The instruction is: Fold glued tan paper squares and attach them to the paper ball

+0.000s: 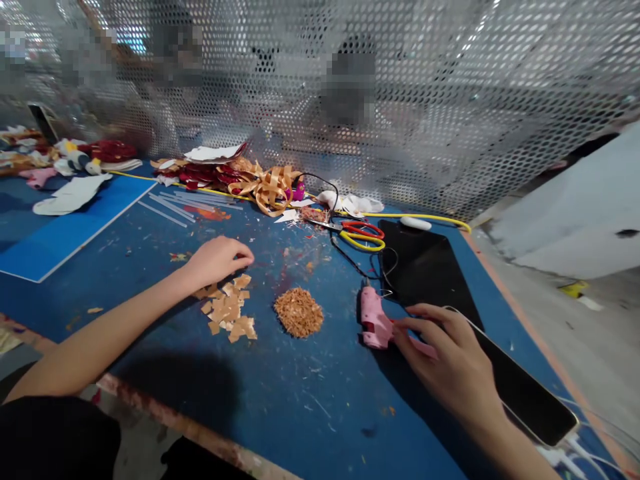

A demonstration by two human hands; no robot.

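My right hand [445,353] has its fingers around the handle of a pink hot glue gun [373,317], which lies on the blue table with its nozzle pointing away from me. My left hand [217,260] rests just beyond a loose pile of tan, papery scraps [229,308]. Its fingers are curled together, and whatever they may pinch is hidden. Between my two hands lies a round brown disc [299,312] with a rough, crumbly surface, apart from both.
Scissors [363,235] with red and yellow handles lie behind the glue gun. Clear glue sticks [175,207] and tan ribbon [273,187] are further back, before a perforated metal screen [280,80]. A phone [530,393] with white cables is at right, near a black panel [430,267].
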